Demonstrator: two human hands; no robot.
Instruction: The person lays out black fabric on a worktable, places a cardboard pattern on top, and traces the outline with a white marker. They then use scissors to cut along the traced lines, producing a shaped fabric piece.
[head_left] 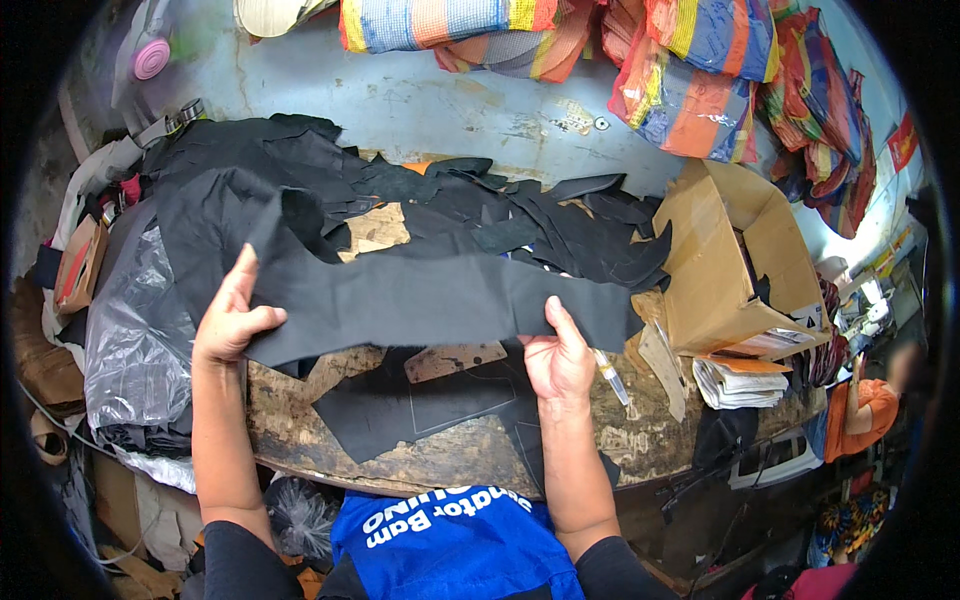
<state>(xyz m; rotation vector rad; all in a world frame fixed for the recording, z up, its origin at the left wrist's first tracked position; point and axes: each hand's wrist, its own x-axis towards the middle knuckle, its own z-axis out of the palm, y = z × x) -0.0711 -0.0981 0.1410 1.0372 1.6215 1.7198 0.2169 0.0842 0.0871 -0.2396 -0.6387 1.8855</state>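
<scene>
Head view: a strip of black sheet [430,305] spans the space between the two hands above the near half of a worn wooden table [650,440]. The right hand [560,360] pinches the near edge, thumb on top and fingers folded beneath, a grip that probably keeps that end from drooping. The left hand [232,320] lies at the left end with thumb and forefinger spread; its other fingers are hard to make out, so whether it pinches the sheet cannot be told. Holding the strip at two well-separated places seems to keep its middle fairly flat.

Below it lies a black piece [370,415] marked with a pale outline; a tan card [455,362] rests on it, perhaps as a guide for such lines. A pen [612,380] lies just right of the right hand, apparently within easy reach. Black scraps [590,235] cover the far side, beside an open cardboard box [700,270].

The strip covers part of the card and pen. Where its far left portion ends is unclear, since it merges with dark folds [220,210]. The box's contents are mostly hidden, and a person in orange [865,405] is partly lost in the dim right margin.
</scene>
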